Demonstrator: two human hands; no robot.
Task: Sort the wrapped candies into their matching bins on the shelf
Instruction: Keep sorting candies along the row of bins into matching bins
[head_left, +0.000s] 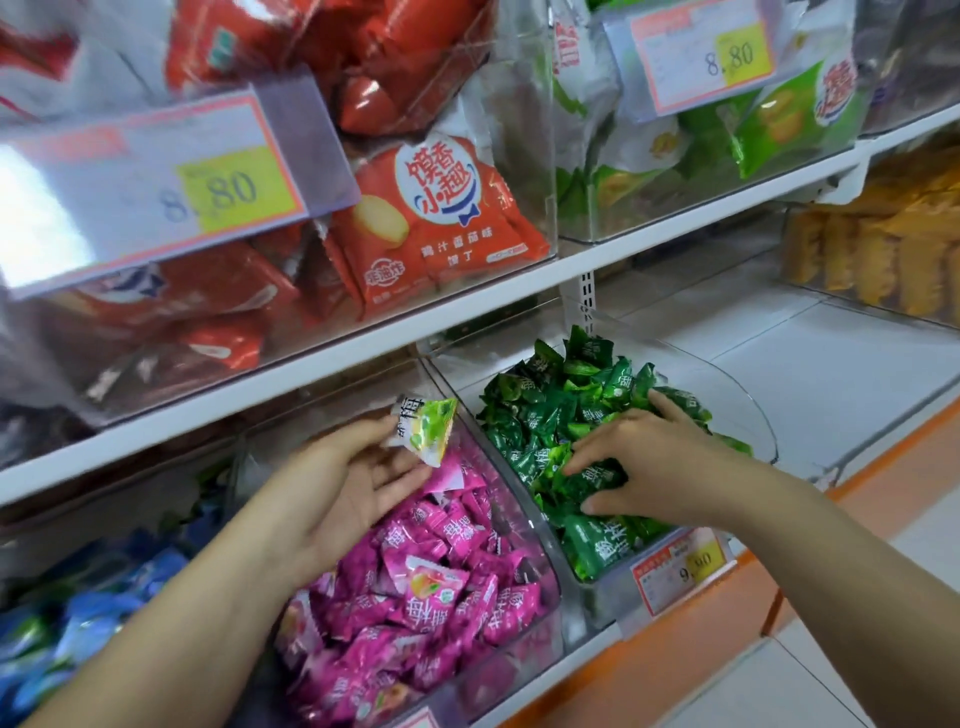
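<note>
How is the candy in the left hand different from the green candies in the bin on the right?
The held candy is light green and white; the bin candies are dark green. The held candy is alone, pinched by the left hand above the pink candies; the bin candies lie piled under the right hand. Both kinds are sealed wrappers with printed characters.

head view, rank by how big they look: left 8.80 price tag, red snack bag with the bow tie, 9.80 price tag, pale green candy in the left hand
1. left 8.80 price tag, though it's nearest the camera
2. red snack bag
3. 9.80 price tag
4. pale green candy
</note>
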